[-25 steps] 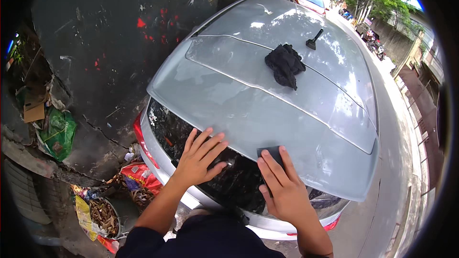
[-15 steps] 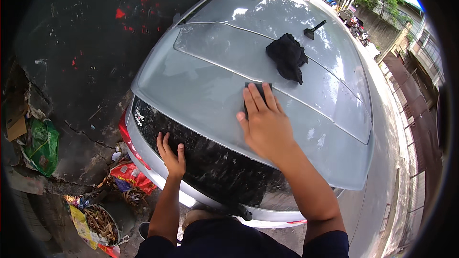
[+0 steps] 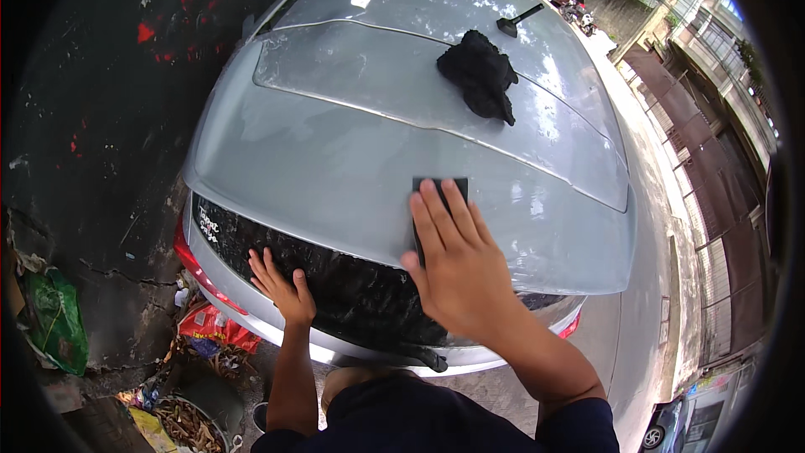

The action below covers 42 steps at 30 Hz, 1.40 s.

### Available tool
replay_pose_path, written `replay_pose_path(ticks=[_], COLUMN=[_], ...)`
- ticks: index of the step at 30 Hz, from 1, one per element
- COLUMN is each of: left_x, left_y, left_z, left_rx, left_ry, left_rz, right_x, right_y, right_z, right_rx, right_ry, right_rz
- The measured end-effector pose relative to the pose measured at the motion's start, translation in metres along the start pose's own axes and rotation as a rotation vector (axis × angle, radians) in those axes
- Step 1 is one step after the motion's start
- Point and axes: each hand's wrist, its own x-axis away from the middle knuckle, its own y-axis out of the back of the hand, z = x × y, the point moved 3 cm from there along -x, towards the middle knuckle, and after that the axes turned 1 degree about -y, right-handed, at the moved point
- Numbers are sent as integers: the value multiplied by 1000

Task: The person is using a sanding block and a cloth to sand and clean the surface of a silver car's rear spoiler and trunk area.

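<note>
Under my right hand point(image 3: 457, 256) lies a dark rectangular pad point(image 3: 426, 186), like sandpaper; my fingers press flat over it and my thumb lies along its left side. It rests on the silver rear spoiler point(image 3: 335, 168) of a car, near the edge above the rear window. My left hand point(image 3: 283, 287) is spread open and leans on the dark rear window point(image 3: 360, 294), which is streaked with whitish smears. A crumpled black cloth point(image 3: 478, 75) lies on the roof side of the spoiler, beyond my right hand. Much of the pad is hidden by my palm.
A short black antenna point(image 3: 518, 21) sticks up from the roof. The dark wall point(image 3: 101, 117) stands close on the left. Below it are a green bag point(image 3: 54, 319), a red bag point(image 3: 220, 327) and a bucket of dry leaves point(image 3: 189, 424). A road point(image 3: 641, 285) runs along the right.
My right hand has drawn the pad back toward me, closer to the spoiler's near edge. My left hand stays on the rear window. The whole view has shifted.
</note>
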Motion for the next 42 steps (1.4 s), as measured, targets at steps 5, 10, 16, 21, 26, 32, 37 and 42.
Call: replay_pose_path(ticks=[5, 10, 16, 21, 26, 32, 37, 42], left_x=[2, -1, -4, 2, 2, -2, 1, 1], left_y=[-1, 6, -1, 3, -4, -1, -1, 2], left_z=[-12, -4, -20, 2, -10, -3, -9, -4], left_rx=[46, 31, -4, -38, 35, -24, 18, -16], left_ry=[-17, -5, -2, 60, 80, 77, 72, 73], left_rz=[49, 28, 63, -1, 31, 15, 20, 13], right_x=[-21, 3, -32, 13, -41, 9, -29, -1], right_y=[-8, 3, -7, -3, -7, -3, 1, 3], right_z=[-26, 2, -33, -2, -47, -21, -41, -19], right_rx=[-21, -40, 42, 32, 150, -81, 55, -9], right_ry=[-30, 7, -49, 22, 2, 88, 64, 115], right_rz=[32, 67, -47, 53, 9, 95, 48, 102])
